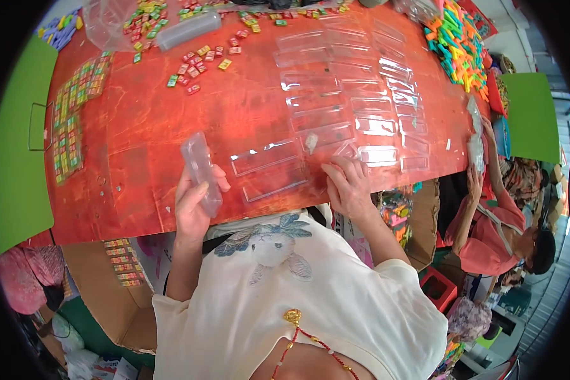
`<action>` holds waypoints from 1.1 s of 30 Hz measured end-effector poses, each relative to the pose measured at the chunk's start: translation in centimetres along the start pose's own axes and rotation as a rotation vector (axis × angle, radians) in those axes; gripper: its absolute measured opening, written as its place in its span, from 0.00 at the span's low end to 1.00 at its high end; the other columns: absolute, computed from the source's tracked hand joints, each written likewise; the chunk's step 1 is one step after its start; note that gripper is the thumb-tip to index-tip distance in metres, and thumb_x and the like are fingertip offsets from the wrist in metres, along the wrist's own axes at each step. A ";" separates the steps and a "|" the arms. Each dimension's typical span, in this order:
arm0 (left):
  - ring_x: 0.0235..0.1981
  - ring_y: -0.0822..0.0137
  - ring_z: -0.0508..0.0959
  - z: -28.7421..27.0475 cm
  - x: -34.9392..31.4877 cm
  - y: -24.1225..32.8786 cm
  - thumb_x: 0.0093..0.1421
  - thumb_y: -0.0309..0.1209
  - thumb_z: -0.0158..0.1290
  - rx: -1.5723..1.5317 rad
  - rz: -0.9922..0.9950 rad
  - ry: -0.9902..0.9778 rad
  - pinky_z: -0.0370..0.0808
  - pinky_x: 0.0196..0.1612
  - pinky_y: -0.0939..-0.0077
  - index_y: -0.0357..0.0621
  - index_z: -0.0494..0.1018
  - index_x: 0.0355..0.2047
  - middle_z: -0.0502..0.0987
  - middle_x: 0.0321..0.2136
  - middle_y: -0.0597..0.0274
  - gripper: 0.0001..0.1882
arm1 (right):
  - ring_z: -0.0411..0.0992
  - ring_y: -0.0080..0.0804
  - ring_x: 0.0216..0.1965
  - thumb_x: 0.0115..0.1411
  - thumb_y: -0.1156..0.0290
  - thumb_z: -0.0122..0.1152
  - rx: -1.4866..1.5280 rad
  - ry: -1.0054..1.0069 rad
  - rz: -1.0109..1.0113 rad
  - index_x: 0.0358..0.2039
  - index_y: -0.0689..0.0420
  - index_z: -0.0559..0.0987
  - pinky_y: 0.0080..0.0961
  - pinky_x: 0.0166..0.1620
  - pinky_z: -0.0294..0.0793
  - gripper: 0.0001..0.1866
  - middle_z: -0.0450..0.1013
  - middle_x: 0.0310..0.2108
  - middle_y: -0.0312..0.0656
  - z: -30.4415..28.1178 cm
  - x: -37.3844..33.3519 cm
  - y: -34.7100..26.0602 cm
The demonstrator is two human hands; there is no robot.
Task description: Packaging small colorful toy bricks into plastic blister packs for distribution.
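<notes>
Left hand [197, 193]: thumb and fingers clamped on a clear tray [201, 166], long, round-cornered, tilted, above the tabletop [139, 136] toward its near edge. Right hand [348, 185]: fingers bent near flat trays [267, 158]; I cannot tell whether they grip. Print on the packs [209, 56], toward the far edge, I find too small to read

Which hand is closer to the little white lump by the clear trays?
Right. In view, the right hand is just lower-right of the white lump; the left hand is farther off, lower-left.
</notes>
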State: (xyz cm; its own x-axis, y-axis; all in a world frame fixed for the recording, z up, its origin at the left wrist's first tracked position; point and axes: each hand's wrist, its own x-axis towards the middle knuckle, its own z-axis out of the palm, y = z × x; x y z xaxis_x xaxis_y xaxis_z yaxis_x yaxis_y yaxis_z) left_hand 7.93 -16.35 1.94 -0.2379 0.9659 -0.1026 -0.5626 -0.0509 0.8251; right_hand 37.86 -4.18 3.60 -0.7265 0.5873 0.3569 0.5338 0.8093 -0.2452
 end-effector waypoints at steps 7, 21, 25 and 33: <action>0.38 0.65 0.74 1.8 1.8 -0.8 0.58 0.36 0.46 -0.010 -0.041 -0.098 0.70 0.45 0.71 0.31 0.53 0.62 0.73 0.41 0.55 0.34 | 0.68 0.40 0.45 0.49 0.75 0.60 -0.069 -0.015 0.083 0.43 0.59 0.76 0.37 0.47 0.65 0.18 0.69 0.46 0.43 1.1 -2.3 0.3; 0.38 0.69 0.73 3.4 2.0 -0.6 0.55 0.32 0.49 -0.002 -0.144 -0.128 0.68 0.45 0.74 0.37 0.67 0.47 0.73 0.38 0.59 0.20 | 0.68 0.40 0.45 0.52 0.73 0.60 -0.124 0.039 0.212 0.42 0.56 0.77 0.34 0.46 0.65 0.15 0.69 0.44 0.42 2.2 -1.6 0.6; 0.38 0.69 0.73 3.8 2.5 -0.5 0.54 0.32 0.49 0.010 -0.137 -0.177 0.67 0.45 0.74 0.37 0.67 0.46 0.73 0.38 0.59 0.19 | 0.67 0.40 0.44 0.53 0.72 0.60 -0.158 0.075 0.241 0.42 0.56 0.77 0.34 0.46 0.64 0.15 0.68 0.44 0.41 2.7 -1.3 1.1; 0.38 0.69 0.74 2.6 2.0 0.1 0.55 0.32 0.49 -0.022 -0.113 -0.138 0.67 0.46 0.73 0.36 0.68 0.46 0.73 0.40 0.58 0.20 | 0.67 0.41 0.47 0.50 0.71 0.63 -0.090 0.088 0.175 0.47 0.56 0.76 0.39 0.49 0.59 0.21 0.68 0.49 0.44 2.7 2.1 -1.3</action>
State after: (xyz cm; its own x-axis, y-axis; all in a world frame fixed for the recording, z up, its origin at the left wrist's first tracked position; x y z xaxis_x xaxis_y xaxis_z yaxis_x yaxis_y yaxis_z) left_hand 9.46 -13.80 3.21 -0.0622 0.9914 -0.1152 -0.5973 0.0555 0.8001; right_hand 34.53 -3.96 2.25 -0.5809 0.7121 0.3942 0.6876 0.6885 -0.2305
